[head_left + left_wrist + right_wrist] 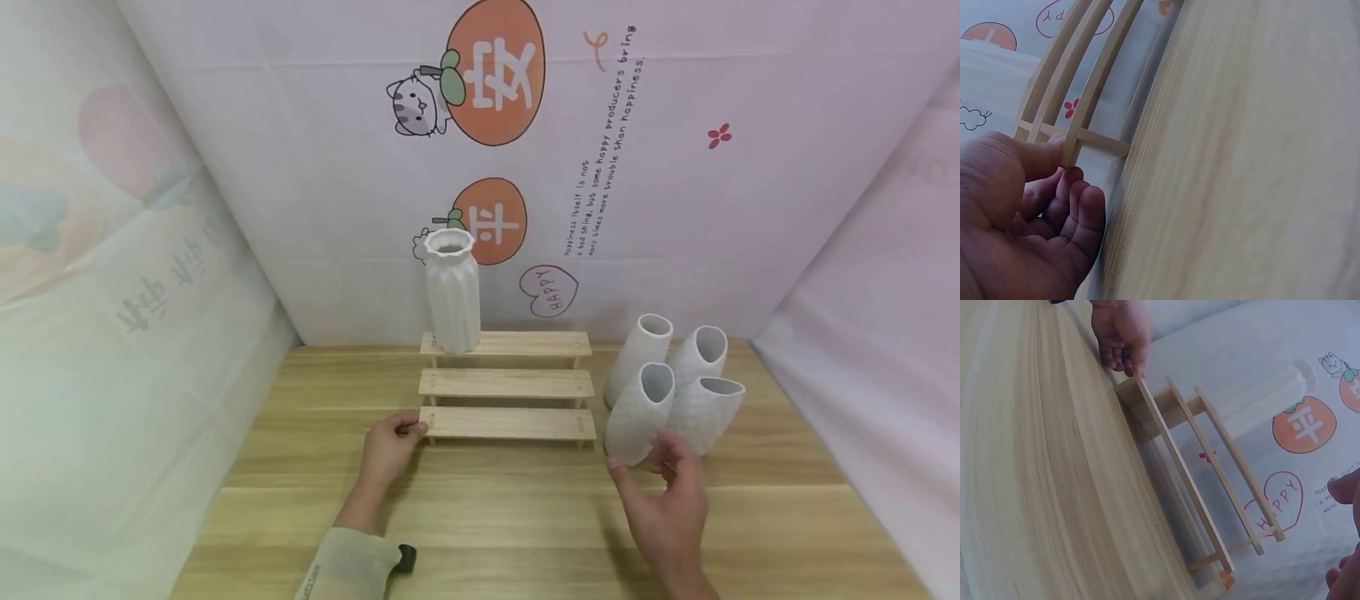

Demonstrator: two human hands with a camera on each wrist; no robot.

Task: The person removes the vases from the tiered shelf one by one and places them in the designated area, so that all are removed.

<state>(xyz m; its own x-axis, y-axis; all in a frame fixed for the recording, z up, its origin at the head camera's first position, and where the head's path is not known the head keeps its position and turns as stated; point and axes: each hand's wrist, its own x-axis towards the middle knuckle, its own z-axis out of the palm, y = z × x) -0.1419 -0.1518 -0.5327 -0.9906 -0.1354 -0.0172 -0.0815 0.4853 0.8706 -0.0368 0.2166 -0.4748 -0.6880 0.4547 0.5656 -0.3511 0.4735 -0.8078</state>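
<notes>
A three-step wooden display rack (pixel 510 423) stands on the table, a tall fluted white vase (pixel 453 304) upright at the left of its top step. My left hand (pixel 388 454) pinches the left end of the lowest step; the left wrist view shows the thumb (pixel 1044 156) against the board and the other fingers curled below. To the rack's right, several white vases stand close together. My right hand (pixel 671 512) is at the base of the front-left vase (pixel 637 421), thumb and fingers apart; whether it touches is unclear. Only part of this hand (pixel 1352 575) shows in the right wrist view.
Behind the front-left vase stand a round-mouthed vase (pixel 637 354) and one with a heart-like mouth (pixel 701 354). A slanted-mouth vase (pixel 705 417) is beside it. The wooden table (pixel 495 517) meets a printed white cloth backdrop (pixel 360 275), with cloth on both sides.
</notes>
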